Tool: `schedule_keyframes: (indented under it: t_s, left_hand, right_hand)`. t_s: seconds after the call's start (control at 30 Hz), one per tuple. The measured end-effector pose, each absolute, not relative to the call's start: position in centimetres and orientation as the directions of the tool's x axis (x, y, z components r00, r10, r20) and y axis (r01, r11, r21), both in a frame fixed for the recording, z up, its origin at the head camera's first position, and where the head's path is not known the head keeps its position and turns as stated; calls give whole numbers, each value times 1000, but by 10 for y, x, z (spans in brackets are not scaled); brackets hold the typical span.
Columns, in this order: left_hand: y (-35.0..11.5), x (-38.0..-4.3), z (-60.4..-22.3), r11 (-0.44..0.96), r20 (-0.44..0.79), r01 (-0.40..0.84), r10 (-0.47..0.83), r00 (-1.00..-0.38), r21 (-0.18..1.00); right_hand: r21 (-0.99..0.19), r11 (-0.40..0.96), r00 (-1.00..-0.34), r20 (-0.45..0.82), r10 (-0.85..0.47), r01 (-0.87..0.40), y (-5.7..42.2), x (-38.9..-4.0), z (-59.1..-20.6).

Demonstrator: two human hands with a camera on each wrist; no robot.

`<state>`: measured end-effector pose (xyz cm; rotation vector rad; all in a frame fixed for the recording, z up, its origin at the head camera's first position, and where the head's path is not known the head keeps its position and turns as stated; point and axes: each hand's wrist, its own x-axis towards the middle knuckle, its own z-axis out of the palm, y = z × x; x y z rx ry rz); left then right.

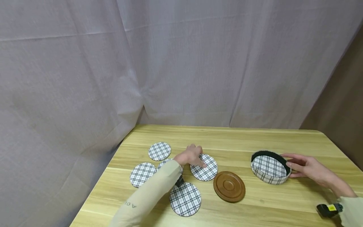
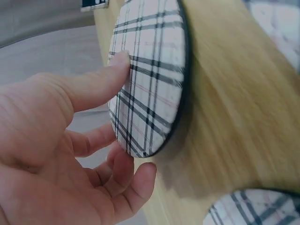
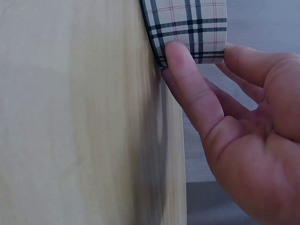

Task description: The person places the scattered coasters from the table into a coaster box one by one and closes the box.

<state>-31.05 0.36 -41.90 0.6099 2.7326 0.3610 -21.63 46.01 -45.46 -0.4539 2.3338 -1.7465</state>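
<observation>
My left hand (image 1: 189, 155) pinches a round black-and-white plaid coaster (image 1: 210, 168) by its left edge. In the left wrist view the thumb lies on the coaster's top face (image 2: 154, 61), the fingertips at its lower rim. Over on the right, my right hand (image 1: 310, 167) grips the side of a round plaid coaster holder (image 1: 267, 179) with a dark inner wall. One plaid coaster (image 1: 268, 165) shows inside that holder. From the right wrist view, a finger rests along the holder's plaid wall (image 3: 197, 28) and the thumb is at its rim.
A brown round wooden lid-like disc (image 1: 229, 186) lies between the held coaster and the holder. More plaid coasters (image 1: 159, 151) (image 1: 141, 174) (image 1: 185, 201) lie on the left of the wooden table (image 1: 255, 208); my left sleeve (image 1: 153, 192) partly covers another. A grey curtain (image 1: 184, 69) hangs behind.
</observation>
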Motion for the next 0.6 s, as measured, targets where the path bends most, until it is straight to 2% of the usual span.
schedule_keyframes:
  t_s: [0.2,0.43,0.6]
  left_hand:
    - [6,-308,-411,862,-197,345,436,-878,373]
    - [6,-311,-404,841,-119,421,483,-868,341]
    - [3,-312,-398,810,-97,459,524,-846,366]
  right_hand:
    - [-956,263,-934,30,-355,-130,461,-216,-456]
    - [-953,273,-935,29,-353,-133,462,-217,-455]
    - [-956,267,-937,20,-348,-120,461,-217,-456]
